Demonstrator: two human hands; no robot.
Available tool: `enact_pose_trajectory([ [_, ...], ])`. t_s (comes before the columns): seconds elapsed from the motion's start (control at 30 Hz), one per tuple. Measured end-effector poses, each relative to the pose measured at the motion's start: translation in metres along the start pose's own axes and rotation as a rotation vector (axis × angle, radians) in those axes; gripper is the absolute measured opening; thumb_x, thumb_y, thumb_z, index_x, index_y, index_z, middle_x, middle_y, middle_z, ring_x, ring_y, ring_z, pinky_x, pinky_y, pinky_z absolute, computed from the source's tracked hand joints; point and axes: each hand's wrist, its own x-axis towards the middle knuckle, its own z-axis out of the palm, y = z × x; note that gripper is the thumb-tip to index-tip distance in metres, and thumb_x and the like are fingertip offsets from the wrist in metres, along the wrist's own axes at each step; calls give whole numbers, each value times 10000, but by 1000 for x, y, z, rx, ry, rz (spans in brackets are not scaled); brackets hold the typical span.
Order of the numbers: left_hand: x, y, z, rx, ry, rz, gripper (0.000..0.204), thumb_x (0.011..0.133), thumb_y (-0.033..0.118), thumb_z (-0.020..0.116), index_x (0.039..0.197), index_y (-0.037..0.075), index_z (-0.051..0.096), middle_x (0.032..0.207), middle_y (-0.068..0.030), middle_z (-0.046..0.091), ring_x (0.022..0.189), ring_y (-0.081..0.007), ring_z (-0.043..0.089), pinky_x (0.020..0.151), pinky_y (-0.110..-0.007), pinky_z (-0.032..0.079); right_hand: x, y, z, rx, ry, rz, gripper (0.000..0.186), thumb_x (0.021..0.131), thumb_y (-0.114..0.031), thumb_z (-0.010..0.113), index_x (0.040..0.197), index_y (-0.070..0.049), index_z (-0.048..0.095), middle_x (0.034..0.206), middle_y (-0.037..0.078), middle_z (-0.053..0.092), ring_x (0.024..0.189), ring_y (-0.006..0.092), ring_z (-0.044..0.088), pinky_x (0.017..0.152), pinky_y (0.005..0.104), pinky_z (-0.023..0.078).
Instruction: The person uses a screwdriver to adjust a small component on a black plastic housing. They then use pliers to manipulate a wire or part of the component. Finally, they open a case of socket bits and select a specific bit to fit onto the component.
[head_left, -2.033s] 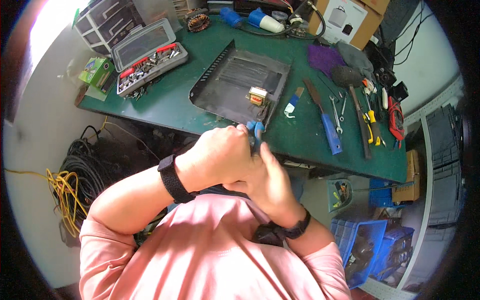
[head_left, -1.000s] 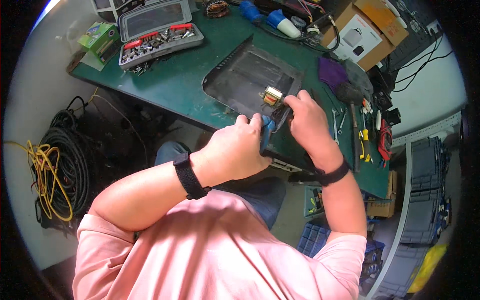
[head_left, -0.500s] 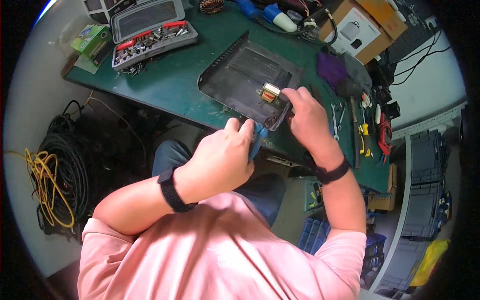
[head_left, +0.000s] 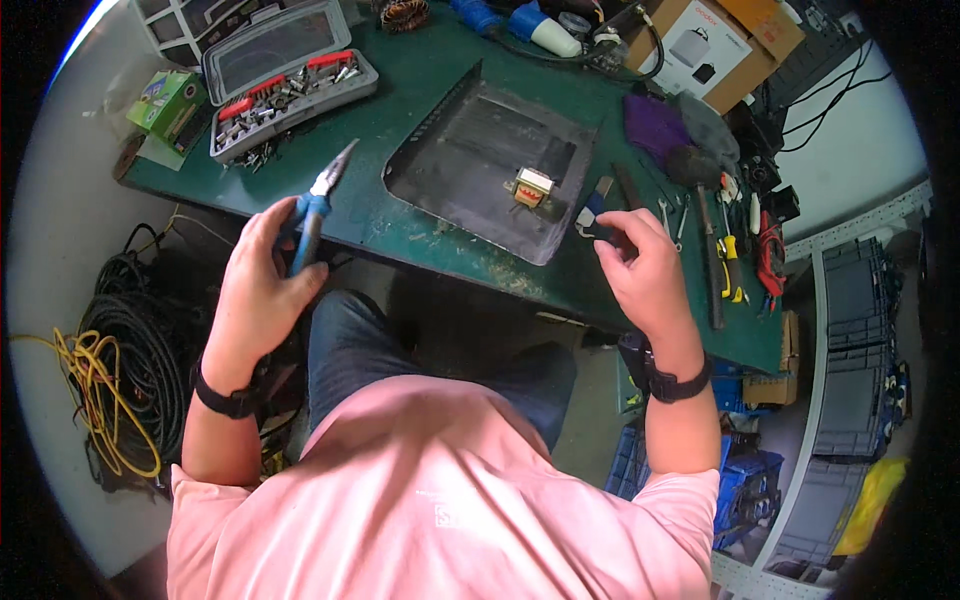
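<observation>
My left hand (head_left: 262, 285) grips blue-handled needle-nose pliers (head_left: 317, 205), jaws pointing up and slightly right over the front edge of the green bench (head_left: 435, 260). A dark, bent metal plate (head_left: 440, 170) lies on the bench, with a small transformer with a red middle (head_left: 532, 188) on its right part. My right hand (head_left: 640, 270) is at the bench's front, right of the plate, fingers curved and apart with nothing seen in them. Just beyond its fingertips lies a blue-handled scraper (head_left: 592, 205). Both wrists wear black bands.
An open socket case (head_left: 280, 70) and green box (head_left: 165, 100) sit back left. Wrenches, a hammer (head_left: 710, 260), screwdrivers (head_left: 730, 260) and a red meter (head_left: 768, 255) line the right. A cardboard box (head_left: 680, 50) stands behind. Coiled cables (head_left: 125, 390) hang lower left; plastic crates (head_left: 845, 400) fill the right side.
My left hand has swung left with the pliers, away from the plate's front corner. My right hand has left the transformer's side and moved slightly right and down, fingers apart.
</observation>
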Motion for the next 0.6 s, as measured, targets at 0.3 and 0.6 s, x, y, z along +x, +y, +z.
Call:
enact_pose_trajectory([
  [0.3, 16, -28, 19, 165, 85, -75, 641, 718, 120, 702, 1305, -8, 479, 1184, -183, 558, 1062, -329, 582, 929, -389, 472, -16, -3, 0, 35, -69, 57, 217, 777, -62, 700, 985, -26, 652, 861, 108, 603, 680, 228, 593, 621, 327, 476],
  [0.6, 28, -29, 30, 305, 58, 34, 589, 718, 126, 690, 1264, 4, 508, 1119, -200, 559, 1056, -379, 560, 911, -404, 470, 26, -14, -6, -114, 45, -157, 172, 761, -94, 703, 912, -20, 661, 874, 129, 614, 831, 307, 603, 721, 379, 488],
])
